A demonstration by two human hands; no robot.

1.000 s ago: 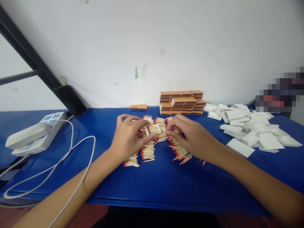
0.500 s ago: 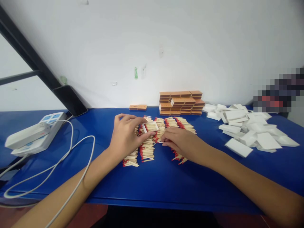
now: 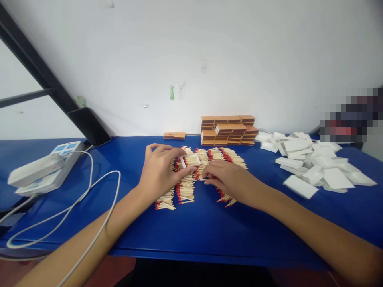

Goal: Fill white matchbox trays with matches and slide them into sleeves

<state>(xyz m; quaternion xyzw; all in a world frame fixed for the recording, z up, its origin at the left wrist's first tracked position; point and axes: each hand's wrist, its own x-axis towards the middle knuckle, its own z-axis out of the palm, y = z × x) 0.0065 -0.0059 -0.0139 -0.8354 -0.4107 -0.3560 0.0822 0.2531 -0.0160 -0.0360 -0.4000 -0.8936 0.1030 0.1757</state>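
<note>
White tray [image 3: 182,162], matches [image 3: 191,160] inside, held in left hand [image 3: 157,171] fingers. Right hand [image 3: 231,179] fingers narrow, just right; cannot tell if holding any. Likely filling step; next move calls for steady tray.

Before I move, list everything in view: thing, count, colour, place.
Small tray: one, white, matches inside, in the left hand
Matches: many, pale with red heads, rows mid-table
Stacked matchboxes: many, orange-brown, by the wall
Separate matchboxes: two, orange-brown, left of the stack
Folded pieces: many, white, piled at right
Power strip: one, white and blue, at left
Block: one, white, on the strip
Cable: count unclear, white, looping at left
Slab: one, black, back left
Frame: one, black, far left
Scrap: one, green, on the wall
Wall: one, whitish, behind
Table: one, blue, beneath
Pixelated patch: unreadable, right edge
Left hand: one, bare, at the tray
Right hand: one, bare, over the matches
</note>
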